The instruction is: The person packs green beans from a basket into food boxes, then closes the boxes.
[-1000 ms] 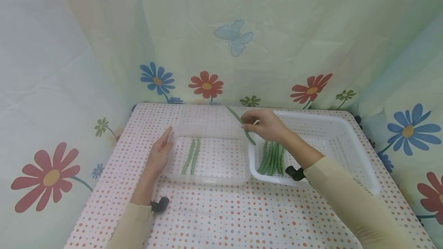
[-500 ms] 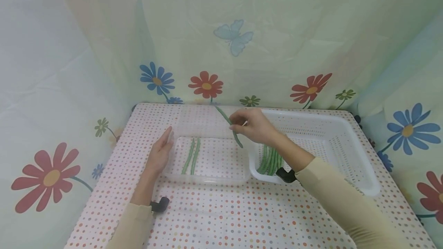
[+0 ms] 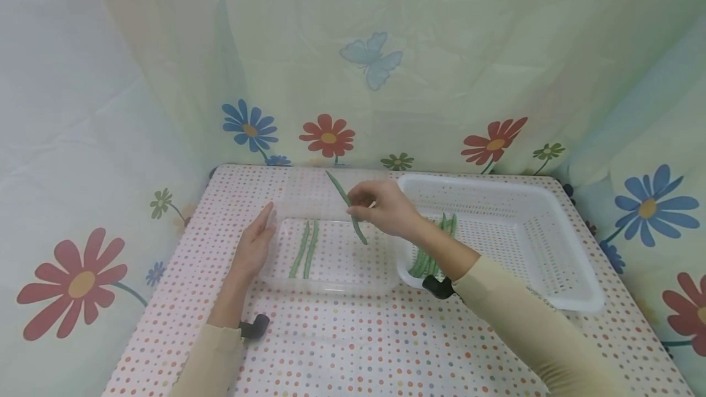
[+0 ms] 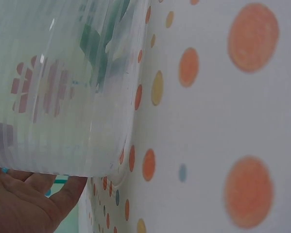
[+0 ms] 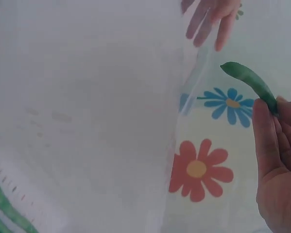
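My right hand (image 3: 383, 206) pinches one green bean (image 3: 340, 189) between thumb and fingers, above the right half of a clear plastic container (image 3: 331, 288). In the right wrist view one end of that green bean (image 5: 249, 77) sticks out past the fingertips. Two green beans (image 3: 305, 250) lie side by side in the container's left part. Against the container's left wall rests my left hand (image 3: 254, 244), fingers straight; the left wrist view shows its fingers touching the clear wall (image 4: 53, 136). Several more green beans (image 3: 425, 262) lie in the left end of a white basket (image 3: 592, 299), partly hidden by my right forearm.
The white basket stands right of the container, their rims close together. Both sit on a table with a dotted cloth (image 3: 353, 348). A flowered curtain (image 3: 441, 78) hangs behind the table and at both sides.
My right hand has moved left with the green bean, from over the basket's edge to above the container. My left hand has stayed at the container's left wall.
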`<action>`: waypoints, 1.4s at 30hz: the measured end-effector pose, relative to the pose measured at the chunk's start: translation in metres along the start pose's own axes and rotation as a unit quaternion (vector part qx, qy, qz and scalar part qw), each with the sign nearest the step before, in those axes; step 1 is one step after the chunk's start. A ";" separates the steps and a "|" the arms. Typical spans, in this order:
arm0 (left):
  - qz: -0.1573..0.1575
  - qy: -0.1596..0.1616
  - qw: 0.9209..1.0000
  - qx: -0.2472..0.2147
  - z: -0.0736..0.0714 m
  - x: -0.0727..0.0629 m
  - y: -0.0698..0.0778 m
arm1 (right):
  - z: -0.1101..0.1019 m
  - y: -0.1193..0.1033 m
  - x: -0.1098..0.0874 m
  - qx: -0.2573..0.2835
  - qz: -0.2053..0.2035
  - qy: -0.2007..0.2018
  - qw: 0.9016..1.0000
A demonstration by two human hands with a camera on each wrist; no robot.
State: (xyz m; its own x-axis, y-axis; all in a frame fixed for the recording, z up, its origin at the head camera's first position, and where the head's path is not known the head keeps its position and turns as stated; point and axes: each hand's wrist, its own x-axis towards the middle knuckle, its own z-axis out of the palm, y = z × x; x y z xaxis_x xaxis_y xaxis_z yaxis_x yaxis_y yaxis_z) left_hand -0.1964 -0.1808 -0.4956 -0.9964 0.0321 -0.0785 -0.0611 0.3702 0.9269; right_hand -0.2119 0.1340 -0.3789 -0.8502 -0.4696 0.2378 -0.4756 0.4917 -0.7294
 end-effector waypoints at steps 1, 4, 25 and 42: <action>0.000 0.001 1.000 0.000 0.000 0.000 0.000 | 0.002 -0.001 0.001 0.006 -0.001 0.000 1.000; 0.003 0.001 1.000 -0.001 0.000 -0.001 0.001 | 0.009 -0.005 0.001 0.023 0.003 0.002 1.000; 0.009 -0.001 1.000 -0.010 -0.001 0.001 -0.002 | 0.056 -0.006 0.003 0.034 0.083 0.024 0.996; 0.011 -0.008 1.000 -0.012 -0.001 0.001 -0.003 | 0.091 -0.008 0.007 0.097 0.169 0.013 0.981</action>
State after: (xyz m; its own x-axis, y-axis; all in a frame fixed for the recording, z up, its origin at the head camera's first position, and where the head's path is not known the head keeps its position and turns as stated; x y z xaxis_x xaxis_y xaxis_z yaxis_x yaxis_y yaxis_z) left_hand -0.1977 -0.1824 -0.4983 -0.9965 0.0539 -0.0641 -0.0415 0.3470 0.9370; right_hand -0.1937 0.0598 -0.4298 -0.9587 -0.2836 -0.0238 -0.1161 0.4660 -0.8772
